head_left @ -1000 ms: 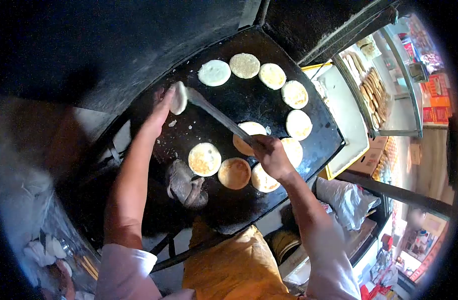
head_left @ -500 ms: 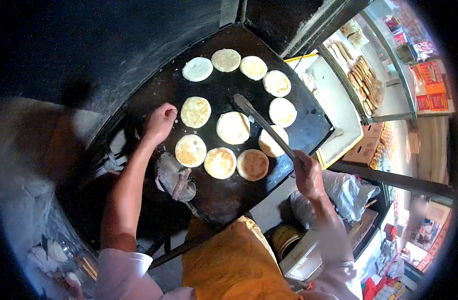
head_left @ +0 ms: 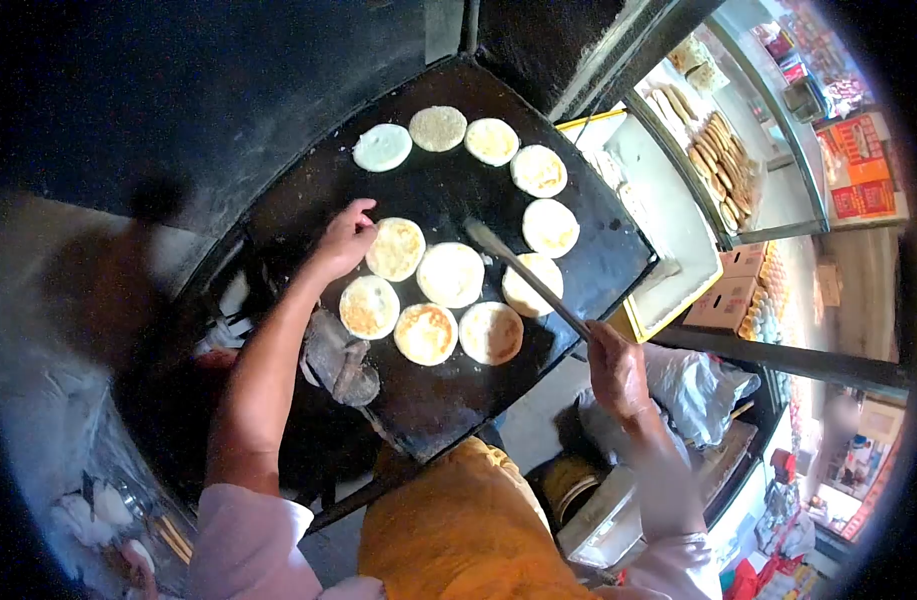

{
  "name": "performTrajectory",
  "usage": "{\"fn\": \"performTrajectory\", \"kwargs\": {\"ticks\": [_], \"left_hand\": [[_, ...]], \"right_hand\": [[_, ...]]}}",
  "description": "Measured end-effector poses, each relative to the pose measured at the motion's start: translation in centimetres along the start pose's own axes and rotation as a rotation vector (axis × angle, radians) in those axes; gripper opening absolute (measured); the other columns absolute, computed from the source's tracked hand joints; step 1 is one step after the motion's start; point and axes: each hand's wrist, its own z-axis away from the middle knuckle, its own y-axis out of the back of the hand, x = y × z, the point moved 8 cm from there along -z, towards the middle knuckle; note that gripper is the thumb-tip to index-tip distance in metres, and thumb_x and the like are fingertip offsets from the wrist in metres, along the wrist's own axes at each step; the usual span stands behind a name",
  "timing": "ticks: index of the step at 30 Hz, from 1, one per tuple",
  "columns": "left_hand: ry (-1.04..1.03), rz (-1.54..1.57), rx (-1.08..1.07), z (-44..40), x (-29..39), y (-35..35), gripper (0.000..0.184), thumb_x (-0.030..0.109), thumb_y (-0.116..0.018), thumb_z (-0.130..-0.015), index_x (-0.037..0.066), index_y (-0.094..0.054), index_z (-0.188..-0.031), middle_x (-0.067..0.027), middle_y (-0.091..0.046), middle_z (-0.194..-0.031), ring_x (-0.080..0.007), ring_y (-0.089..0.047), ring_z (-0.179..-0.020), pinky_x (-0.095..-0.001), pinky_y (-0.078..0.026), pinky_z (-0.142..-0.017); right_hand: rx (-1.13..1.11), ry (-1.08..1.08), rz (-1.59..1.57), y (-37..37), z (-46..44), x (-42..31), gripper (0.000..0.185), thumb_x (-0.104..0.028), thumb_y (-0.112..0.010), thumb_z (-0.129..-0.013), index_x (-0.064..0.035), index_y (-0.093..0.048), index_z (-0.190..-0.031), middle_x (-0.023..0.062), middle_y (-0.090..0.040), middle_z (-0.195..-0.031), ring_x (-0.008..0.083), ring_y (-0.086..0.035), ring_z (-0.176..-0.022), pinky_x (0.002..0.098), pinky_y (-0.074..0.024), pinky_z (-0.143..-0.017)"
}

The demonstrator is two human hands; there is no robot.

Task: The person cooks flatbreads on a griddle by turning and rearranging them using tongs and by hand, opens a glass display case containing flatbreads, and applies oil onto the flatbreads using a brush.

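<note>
Several round flatbreads lie on a dark griddle (head_left: 458,398), some pale and others browned. My left hand (head_left: 346,243), its fingers apart and nothing visible in them, is at the left edge of one lightly browned flatbread (head_left: 395,249). My right hand (head_left: 615,370) is closed around the handle of a long metal spatula (head_left: 534,278). The spatula's blade reaches the middle of the griddle, above a pale flatbread (head_left: 450,275). Its shaft crosses over another flatbread (head_left: 523,292) on the right. A greenish-white flatbread (head_left: 382,148) sits at the far left of an arc.
A grey flat object with a thick handle-like part (head_left: 353,375) rests at the griddle's near left edge. On the right are a yellow-rimmed white tray (head_left: 678,262), a glass case with long breads (head_left: 720,165) and a carton (head_left: 723,305) beside eggs. A dark wall stands behind.
My left hand has moved right and its fingers have spread. The flatbread beside it has shifted toward me and slightly right. The spatula's blade has come nearer. The view has shifted slightly.
</note>
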Motion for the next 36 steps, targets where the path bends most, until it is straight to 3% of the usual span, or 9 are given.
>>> {"fn": "performTrajectory", "kwargs": {"ticks": [4,9,13,20,25,27,31,33,36], "left_hand": [[0.180,0.242,0.156,-3.0,-1.1,4.2,0.036,0.019,-0.059,-0.093,0.009,-0.057,-0.128,-0.0007,-0.066,-0.101,-0.0114,-0.059,-0.089,-0.0289,-0.047,-0.079],[0.217,0.240,0.139,-8.8,-2.0,6.4,0.041,0.027,-0.055,-0.096,0.005,-0.056,-0.131,-0.0063,-0.064,-0.118,-0.0184,-0.058,-0.106,-0.0321,-0.043,-0.094],[0.188,0.208,0.166,-12.0,0.4,5.3,0.051,0.034,-0.052,-0.099,0.004,-0.048,-0.140,-0.0136,-0.056,-0.135,-0.0250,-0.051,-0.125,-0.0347,-0.038,-0.106],[0.219,0.018,0.075,-15.3,0.4,3.1,0.100,0.071,-0.055,-0.084,0.002,-0.028,-0.151,-0.0217,-0.045,-0.146,-0.0324,-0.046,-0.132,-0.0385,-0.035,-0.110],[0.097,0.244,0.008,-13.4,2.6,3.3,0.093,0.065,-0.062,-0.083,0.002,-0.036,-0.147,-0.0167,-0.053,-0.139,-0.0293,-0.053,-0.124,-0.0406,-0.037,-0.108],[0.285,0.447,0.092,-9.9,4.2,4.3,0.079,0.056,-0.065,-0.085,0.003,-0.045,-0.141,-0.0129,-0.057,-0.134,-0.0247,-0.055,-0.121,-0.0393,-0.039,-0.106],[0.249,0.852,-0.436,-8.2,6.1,-0.5,0.044,0.040,-0.061,-0.093,0.011,-0.059,-0.126,-0.0057,-0.066,-0.118,-0.0177,-0.064,-0.103,-0.0370,-0.051,-0.089],[0.289,0.349,-0.223,-7.2,6.8,0.5,0.048,0.040,-0.064,-0.092,0.012,-0.056,-0.131,-0.0054,-0.065,-0.116,-0.0186,-0.061,-0.104,-0.0334,-0.048,-0.091],[0.099,0.243,0.105,-10.2,3.3,3.2,0.045,0.035,-0.061,-0.095,0.010,-0.056,-0.131,-0.0037,-0.064,-0.113,-0.0161,-0.058,-0.107,-0.0313,-0.045,-0.091]], "right_hand": [[-0.052,-0.102,-0.485,-2.6,-1.9,0.7,0.026,0.000,-0.052,-0.090,0.0073,-0.062,-0.113,0.0082,-0.061,-0.076,0.0137,-0.053,-0.071,0.0317,-0.0476,-0.064],[-0.144,-0.253,-0.613,-6.8,-6.7,-4.0,0.025,-0.005,-0.049,-0.090,0.0073,-0.065,-0.106,-0.0003,-0.053,-0.071,0.0092,-0.047,-0.063,0.0267,-0.0390,-0.055],[0.005,-0.056,-0.541,-10.1,-10.9,-4.6,0.019,-0.005,-0.049,-0.090,0.0061,-0.063,-0.098,0.0020,-0.054,-0.072,0.0104,-0.047,-0.066,0.0284,-0.0404,-0.057],[-0.174,-0.362,-1.031,-15.7,-14.2,-6.1,0.008,-0.007,-0.051,-0.094,-0.0036,-0.058,-0.093,-0.0037,-0.047,-0.069,0.0056,-0.041,-0.058,0.0241,-0.0331,-0.051],[-0.139,-0.102,-0.826,-14.5,-12.5,-6.9,0.014,-0.007,-0.047,-0.097,-0.0002,-0.059,-0.097,-0.0048,-0.047,-0.073,0.0052,-0.043,-0.066,0.0235,-0.0365,-0.058],[-0.109,-0.021,-0.693,-12.2,-11.2,-7.4,0.019,-0.008,-0.048,-0.097,0.0038,-0.059,-0.107,-0.0035,-0.049,-0.074,0.0064,-0.045,-0.069,0.0244,-0.0389,-0.060],[-0.090,-0.136,-0.580,-6.6,-5.4,-5.6,0.026,-0.007,-0.049,-0.097,0.0074,-0.059,-0.116,-0.0013,-0.051,-0.075,0.0077,-0.045,-0.069,0.0245,-0.0398,-0.060],[-0.086,-0.228,-0.578,-5.5,-1.9,-1.3,0.027,-0.004,-0.049,-0.097,0.0065,-0.058,-0.120,0.0034,-0.056,-0.081,0.0110,-0.051,-0.072,0.0286,-0.0469,-0.066],[-0.026,-0.424,-0.701,-4.1,1.9,1.4,0.025,-0.007,-0.049,-0.098,0.0046,-0.058,-0.118,-0.0035,-0.047,-0.073,0.0059,-0.041,-0.062,0.0230,-0.0361,-0.054]]}}
